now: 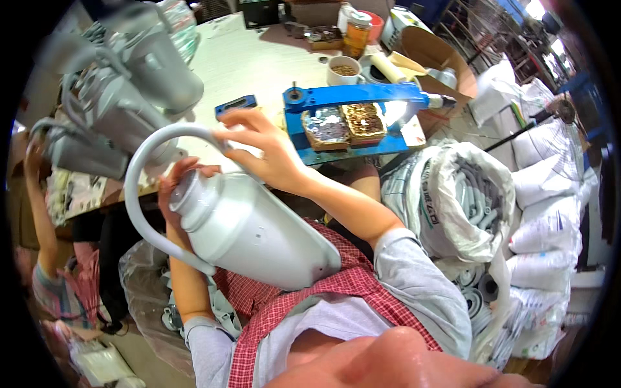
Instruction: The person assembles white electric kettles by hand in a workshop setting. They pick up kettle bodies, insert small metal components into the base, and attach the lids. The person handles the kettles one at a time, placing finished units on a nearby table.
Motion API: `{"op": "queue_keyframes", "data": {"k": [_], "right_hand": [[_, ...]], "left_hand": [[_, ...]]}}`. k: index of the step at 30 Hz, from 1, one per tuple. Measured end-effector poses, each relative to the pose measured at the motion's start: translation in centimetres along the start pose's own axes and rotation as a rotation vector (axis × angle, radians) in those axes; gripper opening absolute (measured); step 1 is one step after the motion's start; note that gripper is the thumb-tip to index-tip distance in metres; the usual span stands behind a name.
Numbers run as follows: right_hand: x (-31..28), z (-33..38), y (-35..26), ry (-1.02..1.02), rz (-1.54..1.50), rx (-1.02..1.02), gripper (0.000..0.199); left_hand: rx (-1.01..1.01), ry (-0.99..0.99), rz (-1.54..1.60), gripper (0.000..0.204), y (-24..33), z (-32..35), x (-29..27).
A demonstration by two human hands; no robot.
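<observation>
Cluttered workshop; pale worktable (259,64) runs up the middle of the view, sacks and boxes crowd its right flank.

White plastic jug (252,226), bottle-shaped with a long looping handle (139,187), sits against the person's chest, over a red checked apron (284,304). Long axis runs diagonally: flat base at lower right by the apron, narrow neck at upper left. Neck points up and left, toward the stack of similar grey-white jugs (123,97) piled at the table's left end. Handle arcs from the lower body, out to the left, up and over beyond the neck.

Left hand (178,187): wrapped behind the neck, fingers curled round it, tips showing past the neck's upper edge. Mostly hidden by the jug; grip looks closed on the neck.

Right hand (262,152): above the jug's shoulder, fingers pinching the upper end of the handle loop, thumb below, remaining fingers loosely spread toward the table.

Beyond the right fingertips, on the table: blue hand press (349,97) with two small trays of metal parts under its arm. Farther off: white cup (343,70) of small pieces, a jar (356,32). Right of the forearm: open woven sack (453,194) full of grey handles.

Another person stands at far left, arm raised, blurred.
</observation>
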State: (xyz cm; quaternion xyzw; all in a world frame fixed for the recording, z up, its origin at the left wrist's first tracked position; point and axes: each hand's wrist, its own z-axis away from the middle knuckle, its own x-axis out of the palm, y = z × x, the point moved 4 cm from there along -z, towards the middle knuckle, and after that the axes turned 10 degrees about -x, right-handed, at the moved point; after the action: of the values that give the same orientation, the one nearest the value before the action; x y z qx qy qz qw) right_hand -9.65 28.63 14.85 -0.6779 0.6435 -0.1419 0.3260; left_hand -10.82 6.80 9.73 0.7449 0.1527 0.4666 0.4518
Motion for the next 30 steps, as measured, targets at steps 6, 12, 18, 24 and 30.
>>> {"op": "queue_keyframes", "data": {"k": [6,12,18,24,30], "right_hand": [[-19.9,14.8,9.0,0.069,0.802,0.479,0.019],[-22.8,14.3,14.4,-0.358,1.100,0.620,0.015],[-23.6,15.3,15.3,-0.331,1.045,0.689,0.013],[-22.5,15.2,15.3,-0.146,0.942,0.557,0.016],[-22.5,15.9,17.9,-0.096,0.955,0.518,0.016]], "left_hand": [[0.030,0.181,-0.419,0.064,-0.8,-0.8,-4.0],[0.015,0.173,-0.927,0.065,-0.5,-5.2,-0.3],[-0.021,0.196,-0.839,0.068,-2.5,-6.9,-1.1],[0.003,0.190,-0.874,0.067,-2.7,-6.5,-1.6],[0.031,0.212,-0.869,0.057,-2.6,-5.7,-2.9]]}}
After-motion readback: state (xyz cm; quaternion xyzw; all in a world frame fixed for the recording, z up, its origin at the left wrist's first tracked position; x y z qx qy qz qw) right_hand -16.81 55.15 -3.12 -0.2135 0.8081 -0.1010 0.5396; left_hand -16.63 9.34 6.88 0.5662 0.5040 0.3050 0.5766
